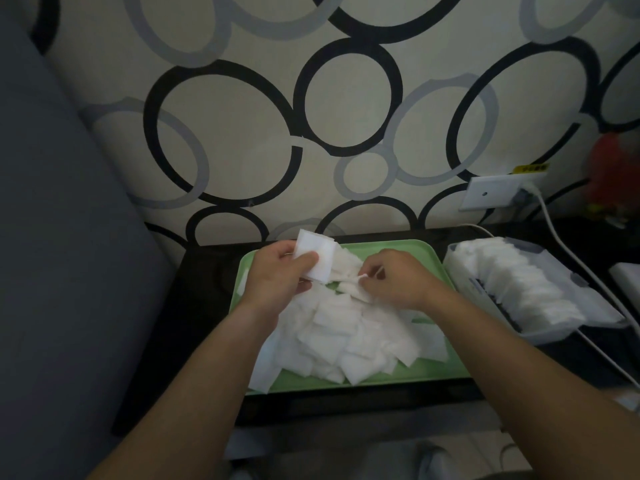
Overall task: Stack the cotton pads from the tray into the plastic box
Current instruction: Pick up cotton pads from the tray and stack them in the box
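Note:
A green tray (pixel 384 377) on the dark table carries a loose heap of square white cotton pads (pixel 341 336). Over the tray's far left, my left hand (pixel 275 275) holds a small stack of pads (pixel 317 256) upright between thumb and fingers. My right hand (pixel 394 280) is just to its right, pinching one pad (pixel 349 284) at the top of the heap. The clear plastic box (pixel 485 304) stands to the right of the tray, with a long row of pads (pixel 519 282) packed on edge inside it.
A patterned wall rises right behind the table, with a white wall socket (pixel 491 195) and a white cable (pixel 568 247) running down past the box. A red object (pixel 611 171) stands at the far right. A grey cushion (pixel 62 237) fills the left side.

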Demonstrator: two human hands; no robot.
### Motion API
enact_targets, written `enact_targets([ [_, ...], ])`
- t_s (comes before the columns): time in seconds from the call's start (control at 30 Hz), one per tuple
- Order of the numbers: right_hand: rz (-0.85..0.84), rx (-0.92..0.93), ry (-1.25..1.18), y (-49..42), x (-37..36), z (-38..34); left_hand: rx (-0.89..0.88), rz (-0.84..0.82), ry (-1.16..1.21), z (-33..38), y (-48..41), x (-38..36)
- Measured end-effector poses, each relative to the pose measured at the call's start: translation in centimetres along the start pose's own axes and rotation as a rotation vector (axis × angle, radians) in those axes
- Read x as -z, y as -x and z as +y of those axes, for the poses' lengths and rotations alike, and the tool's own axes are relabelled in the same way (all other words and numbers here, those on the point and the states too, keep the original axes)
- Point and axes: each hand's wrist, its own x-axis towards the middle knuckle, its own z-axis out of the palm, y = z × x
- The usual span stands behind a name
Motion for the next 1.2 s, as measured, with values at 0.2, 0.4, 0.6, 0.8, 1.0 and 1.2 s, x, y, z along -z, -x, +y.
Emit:
enact_targets([
  [0.2,0.134,-0.016,-0.225,0.7,1.1,-0.5,0.004,0.006,-0.015,0.0,-0.1,-0.2],
  [0.4,0.070,-0.079,-0.809,1.0,2.5,-1.1,0.020,0.044,-0.030,-0.3,-0.4,-0.5],
  [0.6,-0.056,0.004,-0.952,1.1,3.3,-1.7,0.022,-0.010,-0.049,-0.3,-0.1,-1.2],
  [0.8,-0.041,0.083,-0.722,1.4,3.5,-2.7,0.012,-0.242,-0.078,0.2,0.7,-1.9],
  [1.0,0.077,0.060,-0.605,1.4,3.6,-2.9,0.004,-0.324,-0.089,0.4,1.0,-1.9],
  [1.2,0.132,0.053,-0.563,1.1,3.1,-2.7,0.037,-0.300,-0.074,0.6,1.0,-2.1],
])
